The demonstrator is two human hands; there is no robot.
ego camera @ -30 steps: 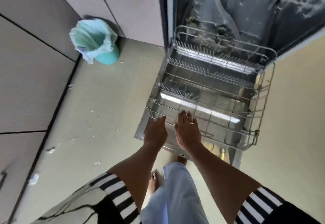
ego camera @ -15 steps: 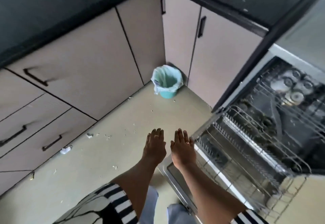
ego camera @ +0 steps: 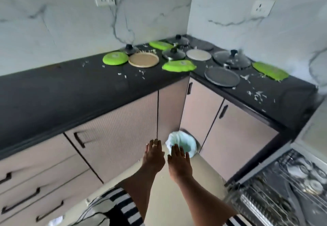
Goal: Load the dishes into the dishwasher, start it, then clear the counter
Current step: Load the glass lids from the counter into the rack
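Only the head view to go on here. Both hands are out in front and empty. The left hand (ego camera: 154, 156) and right hand (ego camera: 179, 162) are side by side, palms down, fingers (ego camera: 155, 144) straight and flat, gripping nothing.

The dishes are all up on the black surface (ego camera: 70, 91), well beyond the fingers and higher up. There's a tan plate (ego camera: 143, 59), a pale plate (ego camera: 198, 54), a dark flat pan (ego camera: 222, 76), a few glass lids (ego camera: 173, 53) with black knobs, and some bright green lids (ego camera: 115, 58). White scraps (ego camera: 256, 95) are scattered in between.

The open dishwasher (ego camera: 276, 195) sits low, off to the right of the fingers, with a wire rack showing. It's too blurry to say what's in it. A lined bin (ego camera: 184, 144) is on the floor just past the fingertips.

If it were me, I'd start with the green lid at the corner (ego camera: 178, 65), since it's closest and looks like it overhangs the edge. Grab it by the rim. I'd take the glass lids by the knob, one at a time, because they look slippery and breakable. Tip the scraps off before racking.
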